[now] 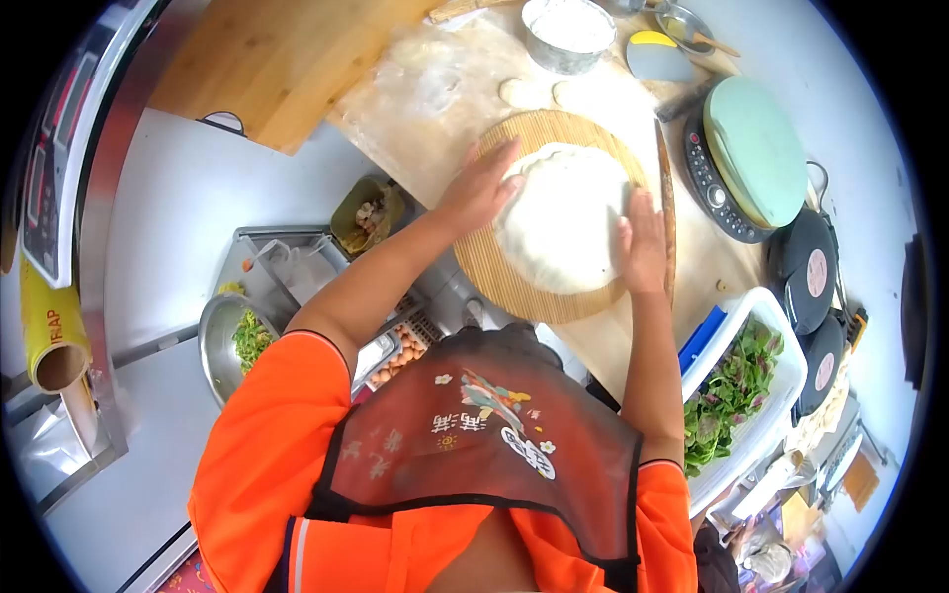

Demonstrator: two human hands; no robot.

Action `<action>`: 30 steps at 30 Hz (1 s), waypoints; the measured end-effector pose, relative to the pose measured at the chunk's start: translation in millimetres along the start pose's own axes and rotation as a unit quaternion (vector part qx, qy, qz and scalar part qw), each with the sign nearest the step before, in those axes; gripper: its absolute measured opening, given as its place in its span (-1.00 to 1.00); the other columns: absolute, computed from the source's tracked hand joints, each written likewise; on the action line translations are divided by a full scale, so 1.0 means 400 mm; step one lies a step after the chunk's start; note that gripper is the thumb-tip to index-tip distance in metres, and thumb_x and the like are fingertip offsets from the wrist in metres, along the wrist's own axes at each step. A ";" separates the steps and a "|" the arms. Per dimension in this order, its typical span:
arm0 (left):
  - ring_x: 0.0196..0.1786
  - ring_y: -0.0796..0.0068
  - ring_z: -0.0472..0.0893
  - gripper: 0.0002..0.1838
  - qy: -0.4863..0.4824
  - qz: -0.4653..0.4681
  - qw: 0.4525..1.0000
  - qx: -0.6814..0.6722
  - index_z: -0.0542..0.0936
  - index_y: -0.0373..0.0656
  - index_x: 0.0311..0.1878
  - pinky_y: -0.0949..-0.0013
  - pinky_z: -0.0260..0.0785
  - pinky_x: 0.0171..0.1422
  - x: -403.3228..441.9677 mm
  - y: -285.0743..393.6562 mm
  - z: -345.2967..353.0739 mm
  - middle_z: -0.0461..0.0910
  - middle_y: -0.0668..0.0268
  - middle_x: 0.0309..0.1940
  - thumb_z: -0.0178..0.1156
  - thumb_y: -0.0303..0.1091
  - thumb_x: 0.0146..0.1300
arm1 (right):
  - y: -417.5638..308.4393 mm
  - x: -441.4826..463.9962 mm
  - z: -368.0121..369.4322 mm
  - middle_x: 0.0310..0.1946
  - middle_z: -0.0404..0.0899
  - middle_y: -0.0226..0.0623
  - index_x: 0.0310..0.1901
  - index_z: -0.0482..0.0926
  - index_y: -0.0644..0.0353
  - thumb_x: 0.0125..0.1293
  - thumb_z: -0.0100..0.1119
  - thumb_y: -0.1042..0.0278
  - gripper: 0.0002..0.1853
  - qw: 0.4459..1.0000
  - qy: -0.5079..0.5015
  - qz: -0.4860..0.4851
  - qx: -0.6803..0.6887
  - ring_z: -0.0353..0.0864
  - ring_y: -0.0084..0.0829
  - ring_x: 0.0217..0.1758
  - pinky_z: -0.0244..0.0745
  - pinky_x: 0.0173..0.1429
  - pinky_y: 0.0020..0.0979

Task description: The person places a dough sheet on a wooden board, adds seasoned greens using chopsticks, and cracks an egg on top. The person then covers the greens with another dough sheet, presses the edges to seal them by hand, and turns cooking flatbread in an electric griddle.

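A large round of white dough lies on a round slatted bamboo board on the worktable. My left hand rests at the dough's left edge, fingers apart and stretched out. At the right edge of the dough, my right hand lies with its fingers extended over the dough's rim and the board. Neither hand grips anything. Beyond the board are two small flat dough pieces. A thin wooden rolling pin lies just right of the board.
A metal bowl of flour and a scraper stand at the back. To the right are a green-topped electric griddle and a white tub of leafy greens. A steel bowl and eggs sit lower left.
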State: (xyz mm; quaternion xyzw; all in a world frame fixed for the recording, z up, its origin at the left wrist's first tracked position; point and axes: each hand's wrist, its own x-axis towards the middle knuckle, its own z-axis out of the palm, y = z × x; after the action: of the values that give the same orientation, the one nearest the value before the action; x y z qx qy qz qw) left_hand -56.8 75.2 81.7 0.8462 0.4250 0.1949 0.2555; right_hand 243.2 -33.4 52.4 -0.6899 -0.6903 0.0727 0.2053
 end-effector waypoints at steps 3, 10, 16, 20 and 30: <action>0.58 0.25 0.13 -0.39 -0.052 0.054 0.996 0.041 0.23 -0.22 0.47 0.02 -0.26 0.66 0.057 -0.003 0.076 0.25 0.13 0.49 -0.07 -0.06 0.50 | 0.005 0.026 0.038 0.49 0.17 -0.03 0.46 0.19 0.29 0.56 -0.24 0.11 -0.42 0.999 -0.016 -0.030 -0.040 0.04 -0.17 0.61 -0.11 0.63 -0.14; 0.55 0.24 0.18 -0.42 -0.063 0.037 0.996 0.042 0.26 -0.21 0.46 0.06 -0.14 0.63 0.118 0.030 0.054 0.29 0.11 0.46 -0.05 -0.09 0.50 | -0.014 0.096 -0.027 0.44 0.25 0.02 0.45 0.21 0.31 0.51 -0.12 0.08 -0.39 0.999 -0.032 -0.023 0.025 0.16 -0.11 0.55 -0.03 0.61 -0.12; 0.48 0.21 0.32 -0.45 -0.059 0.184 0.979 0.061 0.30 -0.19 0.45 0.08 0.02 0.59 0.199 0.026 0.140 0.37 0.11 0.40 -0.03 -0.12 0.51 | -0.004 0.131 0.038 0.43 0.26 0.01 0.46 0.17 0.29 0.51 -0.09 0.10 -0.38 0.994 -0.049 -0.094 0.001 0.18 -0.07 0.52 0.03 0.58 -0.11; 0.51 0.23 0.26 -0.44 -0.136 0.110 0.984 0.039 0.27 -0.18 0.47 0.08 -0.03 0.61 0.237 0.065 0.093 0.32 0.13 0.44 -0.04 -0.12 0.50 | 0.003 0.162 -0.020 0.40 0.30 0.00 0.45 0.21 0.28 0.51 -0.09 0.11 -0.40 0.992 -0.110 -0.042 0.045 0.20 -0.08 0.52 0.06 0.57 -0.12; 0.38 0.14 0.42 -0.50 -0.107 0.070 0.992 0.012 0.36 -0.16 0.41 0.13 0.16 0.50 0.286 0.057 0.182 0.42 0.08 0.36 0.00 -0.21 0.47 | 0.020 0.194 0.007 0.26 0.47 0.00 0.30 0.40 0.27 0.44 0.04 0.12 -0.49 0.987 -0.045 -0.096 0.117 0.41 -0.03 0.35 0.27 0.43 -0.14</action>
State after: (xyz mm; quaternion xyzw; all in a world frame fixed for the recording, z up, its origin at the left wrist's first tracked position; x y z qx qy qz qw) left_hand 61.7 137.9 50.6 0.8929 0.3374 0.1155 0.2749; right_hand 252.2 43.7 60.8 -0.5876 -0.7486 0.1642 0.2595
